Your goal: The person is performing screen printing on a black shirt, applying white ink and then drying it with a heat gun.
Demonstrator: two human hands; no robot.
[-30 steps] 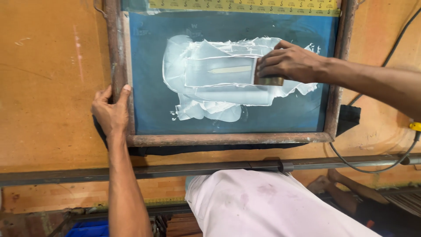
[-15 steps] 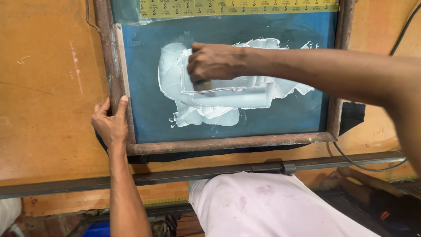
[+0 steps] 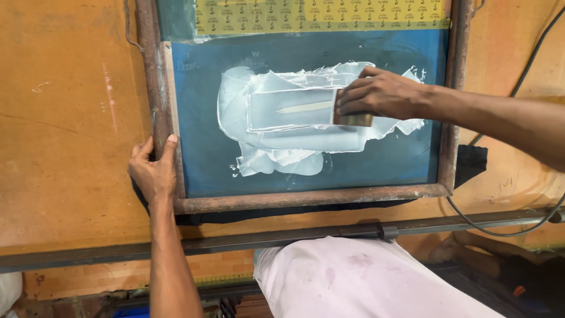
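Orange desk [image 3: 65, 147] under us, worn and scuffed, metal bar [image 3: 235, 241] along its near edge. Printing screen [image 3: 306, 200] in a rusty wooden frame lies flat on it, blue mesh smeared with white ink [image 3: 282, 141]. Our left hand [image 3: 154, 171] grips the frame's left rail, fingers wrapped over the edge. Our right hand [image 3: 382, 94] holds a small squeegee [image 3: 353, 119] on the ink, fingers pressed together around it. Black cable [image 3: 500, 229] trails right.

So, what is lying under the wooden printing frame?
A dark cloth sticks out beneath the frame at its right side and bottom edge, on the orange table. The blue mesh hides the rest.
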